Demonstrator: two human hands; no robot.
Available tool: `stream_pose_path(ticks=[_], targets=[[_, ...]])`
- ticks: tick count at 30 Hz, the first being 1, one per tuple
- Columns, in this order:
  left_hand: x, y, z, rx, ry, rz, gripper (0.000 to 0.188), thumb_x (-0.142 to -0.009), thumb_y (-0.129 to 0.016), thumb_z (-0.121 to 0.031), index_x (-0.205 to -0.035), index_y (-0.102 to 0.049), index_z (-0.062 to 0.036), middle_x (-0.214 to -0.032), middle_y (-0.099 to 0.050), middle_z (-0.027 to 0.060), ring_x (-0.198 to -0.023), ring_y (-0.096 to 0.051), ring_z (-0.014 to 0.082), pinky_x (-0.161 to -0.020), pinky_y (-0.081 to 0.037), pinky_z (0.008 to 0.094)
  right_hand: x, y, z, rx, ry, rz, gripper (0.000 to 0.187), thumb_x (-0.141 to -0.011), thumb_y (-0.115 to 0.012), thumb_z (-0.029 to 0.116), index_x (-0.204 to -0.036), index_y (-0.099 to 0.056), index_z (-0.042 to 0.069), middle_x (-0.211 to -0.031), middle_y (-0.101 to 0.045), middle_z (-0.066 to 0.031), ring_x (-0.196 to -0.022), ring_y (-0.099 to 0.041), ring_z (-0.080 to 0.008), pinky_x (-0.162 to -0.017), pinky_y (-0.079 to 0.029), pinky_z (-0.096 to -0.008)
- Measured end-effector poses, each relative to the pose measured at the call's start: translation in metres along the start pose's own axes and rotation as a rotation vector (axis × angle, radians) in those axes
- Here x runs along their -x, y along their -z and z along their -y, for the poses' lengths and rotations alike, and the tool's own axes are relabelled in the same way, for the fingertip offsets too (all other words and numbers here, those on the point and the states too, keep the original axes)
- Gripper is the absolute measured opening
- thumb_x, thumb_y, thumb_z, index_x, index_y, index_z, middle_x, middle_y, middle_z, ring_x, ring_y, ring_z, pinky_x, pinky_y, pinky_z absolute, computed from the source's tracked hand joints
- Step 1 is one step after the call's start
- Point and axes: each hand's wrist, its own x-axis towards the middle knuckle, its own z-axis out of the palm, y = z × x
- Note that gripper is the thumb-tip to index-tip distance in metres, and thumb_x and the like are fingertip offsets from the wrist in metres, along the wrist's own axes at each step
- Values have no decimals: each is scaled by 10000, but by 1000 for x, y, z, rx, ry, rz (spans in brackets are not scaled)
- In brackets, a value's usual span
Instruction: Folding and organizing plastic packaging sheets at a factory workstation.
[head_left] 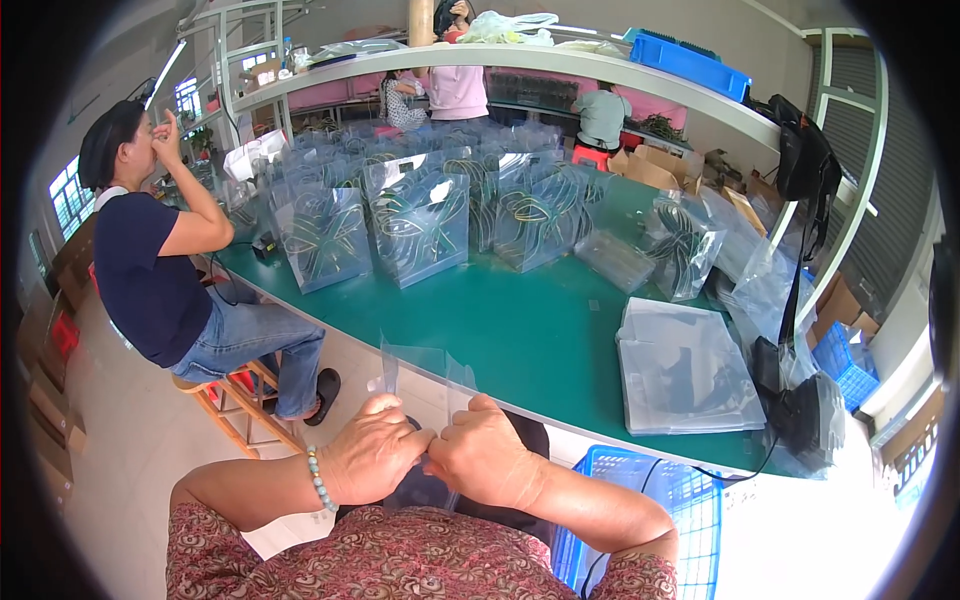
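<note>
A clear plastic box (418,368), partly folded out with its flaps up, is held in front of my chest at the table's near edge. My left hand (375,452), with a beaded bracelet at the wrist, is closed on its left side. Closed on the right side is my right hand (485,455), its knuckles nearly touching the left hand. The fingertips and the box's lower part are mostly hidden behind the hands. Ahead on the green table (480,310) stand several clear boxes (420,220) with looped green and gold strands inside.
A stack of flat clear plastic boxes (688,370) lies at the table's right, beside a black device (805,415) with a cable. Below is a blue crate (690,500). A co-worker (150,250) sits on a wooden stool (245,400) at left. Behind the boxes runs a raised shelf (500,58).
</note>
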Motion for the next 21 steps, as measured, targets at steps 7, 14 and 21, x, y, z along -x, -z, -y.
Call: stream_pose_path(ticks=[7,14,21], targets=[[14,17,10,214,-254,117,134,-789,-653,-1,-857,-675,-114,-811,-643,9,-970,-637,218,-1187,-235,586,-12,66,-37,-176,175,-33,455,-702,-874,457,-963,-749,106,-906,-700,-18,-974,-672,-257,-1043,-425,-506],[30,26,49,155,-120,259,163,-791,-715,-76,-948,-715,-122,-1012,-704,-10,-1139,-635,216,-1206,-118,652,-11,66,-38,-219,71,133,294,-799,-852,305,-723,-648,107,-660,-615,-47,-718,-633,-281,-928,-468,-477],[38,0,33,440,-97,1,125,-959,-704,-241,-996,-745,-129,-975,-727,-1,-1028,-674,193,-1153,-272,554,-11,68,-13,-506,-239,272,252,-832,-846,254,-853,-670,75,-662,-650,-93,-659,-669,-291,-629,-506,-376]])
